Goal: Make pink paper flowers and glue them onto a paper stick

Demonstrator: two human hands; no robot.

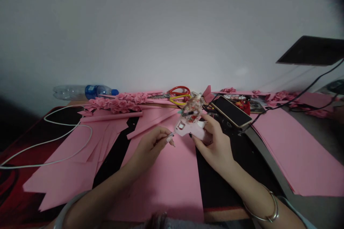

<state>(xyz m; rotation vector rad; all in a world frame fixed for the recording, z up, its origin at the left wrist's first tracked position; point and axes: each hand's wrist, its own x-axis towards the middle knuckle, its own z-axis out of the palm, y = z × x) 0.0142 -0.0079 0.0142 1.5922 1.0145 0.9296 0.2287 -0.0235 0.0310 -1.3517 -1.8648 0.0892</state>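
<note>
- Middle of it all is what looks like a hot glue gun (188,129), pale pinkish-white, held above a pink paper sheet (166,179). A glittery, messy lump (192,109) covers its far end; no idea what that's made of.
- Right hand (217,146) is wrapped around the gun's body. Left hand (152,144) has a narrow pinch on a thin clear rod, probably a glue stick (171,135), right at the gun's near left end. Can't tell if it's actually in the slot.
- My read: this is the loading/refilling step. Getting that stick in calls for a steady gun and a straight push, with fingers clear of the lump in case it's hot.
- Beyond the gun: scissors (172,94) with red and yellow handle loops. Left of those, a bunch of pink paper flowers (118,103).
- Right of the gun: a dark-screened smartphone (233,111), then a stack of pink paper (298,150).
- Readable text? Basically nada. The plastic bottle (107,92), far left of the gun, has a blue label (91,92) with white lettering, too blurry for a brand. I can't make out any logo on the gun or phone either.
</note>
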